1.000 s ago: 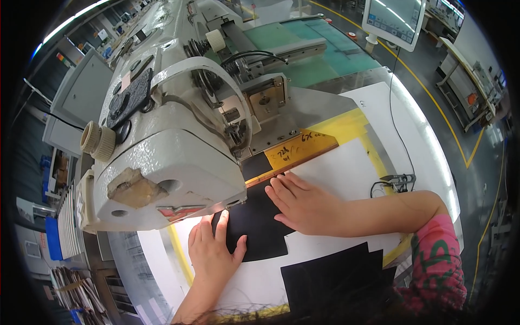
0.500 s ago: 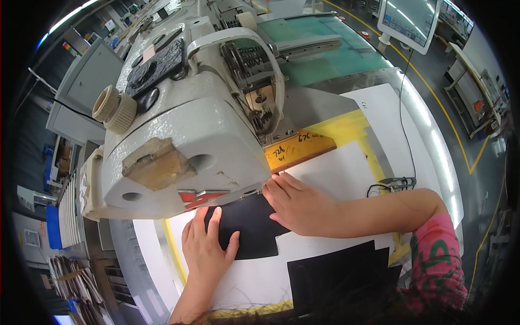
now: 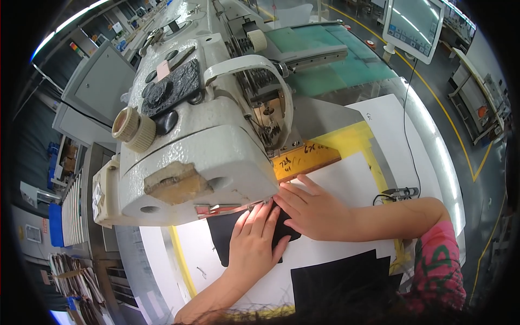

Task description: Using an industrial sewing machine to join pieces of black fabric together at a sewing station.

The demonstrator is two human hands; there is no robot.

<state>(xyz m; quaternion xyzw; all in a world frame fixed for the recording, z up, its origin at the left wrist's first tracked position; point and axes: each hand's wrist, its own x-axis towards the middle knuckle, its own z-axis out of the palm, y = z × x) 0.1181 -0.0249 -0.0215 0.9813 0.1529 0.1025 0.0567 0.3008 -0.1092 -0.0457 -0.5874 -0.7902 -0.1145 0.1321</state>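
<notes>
A black flat piece of material (image 3: 219,235), perhaps fabric, lies on a white sheet (image 3: 349,181), its far part hidden under the head of a large white sewing machine (image 3: 233,151). My left hand (image 3: 252,241) rests flat on the piece with fingers stretched out toward the machine. Close beside it, my right hand (image 3: 317,214) lies over the piece's right side, fingers extended, and the two hands' fingertips nearly meet at the machine's lower edge. Neither hand grips anything. A yellow-orange plate (image 3: 306,161) sits just beyond my right fingertips.
More black pieces (image 3: 341,281) lie stacked nearer to me on the right. Yellow tape (image 3: 181,260) borders the white sheet. A small metal device with a cable (image 3: 403,192) is beyond my right forearm. A screen (image 3: 413,27) stands at the far right, and papers (image 3: 76,276) at lower left.
My left hand has slid right toward my right hand, and the black piece has turned and shows more on the left. The whole view has shifted slightly.
</notes>
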